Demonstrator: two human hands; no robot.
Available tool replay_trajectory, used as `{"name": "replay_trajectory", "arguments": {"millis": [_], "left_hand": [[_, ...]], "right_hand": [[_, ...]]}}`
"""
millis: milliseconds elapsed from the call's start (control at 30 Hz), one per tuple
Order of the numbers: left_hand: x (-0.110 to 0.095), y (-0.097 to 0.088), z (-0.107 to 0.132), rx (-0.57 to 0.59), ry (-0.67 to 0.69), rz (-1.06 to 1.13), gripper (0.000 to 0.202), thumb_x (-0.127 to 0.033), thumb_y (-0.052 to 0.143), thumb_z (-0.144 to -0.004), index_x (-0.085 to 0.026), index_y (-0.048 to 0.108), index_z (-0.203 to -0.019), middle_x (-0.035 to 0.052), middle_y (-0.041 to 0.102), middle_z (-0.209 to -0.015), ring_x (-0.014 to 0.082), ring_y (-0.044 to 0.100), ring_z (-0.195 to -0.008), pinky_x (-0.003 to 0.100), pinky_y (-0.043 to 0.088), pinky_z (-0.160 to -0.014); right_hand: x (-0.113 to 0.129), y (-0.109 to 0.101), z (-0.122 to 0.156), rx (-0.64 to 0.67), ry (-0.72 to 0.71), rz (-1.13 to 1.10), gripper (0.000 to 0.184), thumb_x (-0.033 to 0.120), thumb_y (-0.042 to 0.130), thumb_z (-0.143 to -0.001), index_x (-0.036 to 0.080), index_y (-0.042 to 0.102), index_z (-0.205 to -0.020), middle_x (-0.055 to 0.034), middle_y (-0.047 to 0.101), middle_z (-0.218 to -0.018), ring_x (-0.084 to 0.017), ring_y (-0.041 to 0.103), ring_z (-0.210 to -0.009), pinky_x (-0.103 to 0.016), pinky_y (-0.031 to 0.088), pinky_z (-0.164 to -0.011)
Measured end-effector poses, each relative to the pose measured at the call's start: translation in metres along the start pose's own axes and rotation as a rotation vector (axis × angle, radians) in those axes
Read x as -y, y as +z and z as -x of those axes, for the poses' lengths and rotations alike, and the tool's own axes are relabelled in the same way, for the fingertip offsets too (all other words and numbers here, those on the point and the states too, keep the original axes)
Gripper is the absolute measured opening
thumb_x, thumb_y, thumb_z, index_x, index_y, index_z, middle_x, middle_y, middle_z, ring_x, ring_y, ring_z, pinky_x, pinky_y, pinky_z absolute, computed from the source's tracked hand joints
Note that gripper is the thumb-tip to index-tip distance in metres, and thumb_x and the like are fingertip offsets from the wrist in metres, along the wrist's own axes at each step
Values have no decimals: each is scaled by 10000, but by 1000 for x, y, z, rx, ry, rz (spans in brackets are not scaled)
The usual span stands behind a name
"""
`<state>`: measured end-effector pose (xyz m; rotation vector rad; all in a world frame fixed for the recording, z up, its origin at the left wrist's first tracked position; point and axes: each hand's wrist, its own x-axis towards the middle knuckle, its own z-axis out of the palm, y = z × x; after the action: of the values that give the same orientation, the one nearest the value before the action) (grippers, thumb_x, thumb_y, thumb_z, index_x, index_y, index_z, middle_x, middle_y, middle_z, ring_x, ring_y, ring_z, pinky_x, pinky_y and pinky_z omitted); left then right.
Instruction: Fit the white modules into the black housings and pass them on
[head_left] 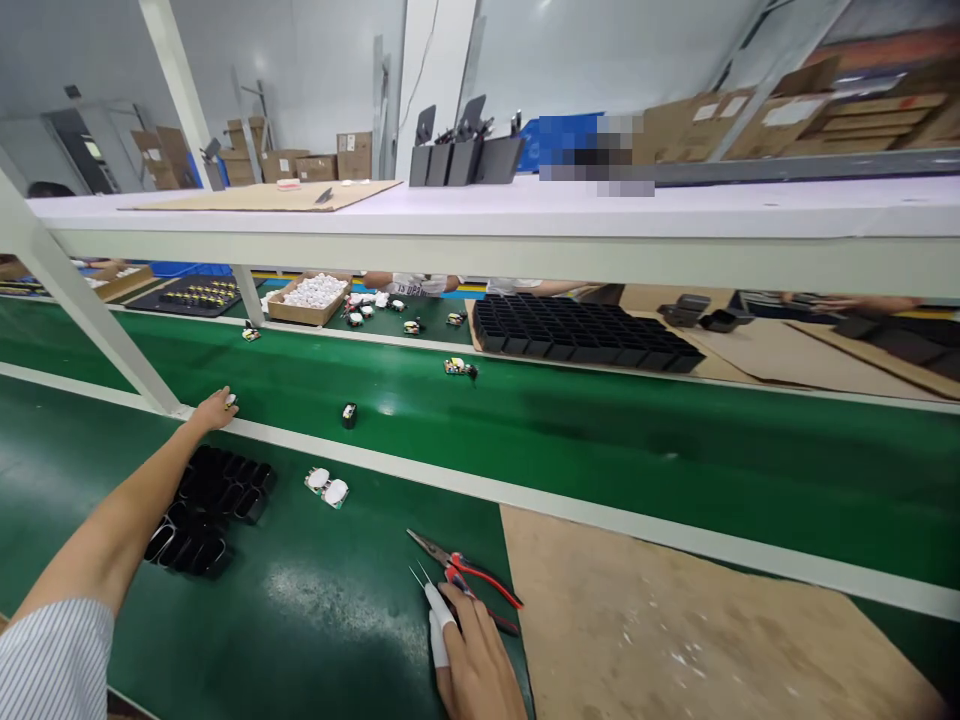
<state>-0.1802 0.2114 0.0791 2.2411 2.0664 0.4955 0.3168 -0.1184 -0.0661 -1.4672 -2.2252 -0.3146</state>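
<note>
My left hand [213, 411] reaches over the pale rail onto the green conveyor belt. Its fingers are closed on a small circuit board [232, 401], mostly hidden by them. My right hand [476, 650], with white covers on two fingers, grips thin metal tweezers [421, 573], their tips pointing away from me. Pliers [480, 580] with red and black handles lie beside that hand, partly behind its fingers. Under my left forearm stand several black oval housings [217, 485]. Between the hands, a board pair with white round tops [327, 487] rests on the green bench.
Brown cardboard [675, 620] covers the bench at right. On the belt sit a black housing [349, 415] and a loose board [459, 367]. Beyond are a black grid tray [577, 335] and a box of white parts [309, 300]. An overhead shelf [562, 220] spans the view.
</note>
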Motion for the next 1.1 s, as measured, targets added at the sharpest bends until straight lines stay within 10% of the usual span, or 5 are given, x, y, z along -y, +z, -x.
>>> {"name": "replay_trajectory", "arguments": {"millis": [167, 333, 633, 833, 1100], "left_hand": [[-13, 10, -8, 71, -89, -41, 366, -358, 671, -1020, -162, 623, -1325, 113, 645, -1329, 268, 676, -1137, 482, 598, -952], [-77, 13, 0, 95, 91, 35, 524, -306, 694, -940, -88, 592, -1405, 129, 688, -1280, 316, 675, -1152, 447, 526, -1057], [-218, 37, 162, 446, 718, 120, 522, -319, 677, -895, -261, 626, -1411, 104, 732, -1209, 316, 709, -1114, 379, 581, -927], [-214, 52, 185, 366, 697, 136, 524, -434, 688, -958, -259, 596, -1444, 113, 683, -1367, 324, 681, -1228, 398, 605, -967], [-163, -17, 189, 60, 489, 202, 529, -658, 506, -1012, -324, 644, -1398, 55, 684, -1400, 303, 719, -1181, 416, 622, -998]], "right_hand": [[14, -13, -8, 38, 101, -20, 572, -41, 476, -714, 155, 654, -1221, -146, 660, -1340, -331, 630, -1229, -458, 579, -1013], [20, -18, -14, 83, 138, -57, 626, -67, 499, -702, 155, 652, -1267, -144, 649, -1344, -318, 593, -1282, -478, 555, -1078], [19, -28, -24, 84, 29, -57, 490, -76, 492, -887, 135, 657, -1297, -157, 660, -1320, -297, 612, -1261, -488, 532, -1117], [15, -24, -31, 95, -5, -12, 482, -29, 456, -961, 145, 616, -1381, -157, 683, -1283, -304, 623, -1256, -495, 539, -1092], [15, -17, -59, 119, -25, 33, 389, -42, 447, -953, 136, 682, -1206, -149, 677, -1173, -282, 633, -1088, -467, 569, -1005]]}}
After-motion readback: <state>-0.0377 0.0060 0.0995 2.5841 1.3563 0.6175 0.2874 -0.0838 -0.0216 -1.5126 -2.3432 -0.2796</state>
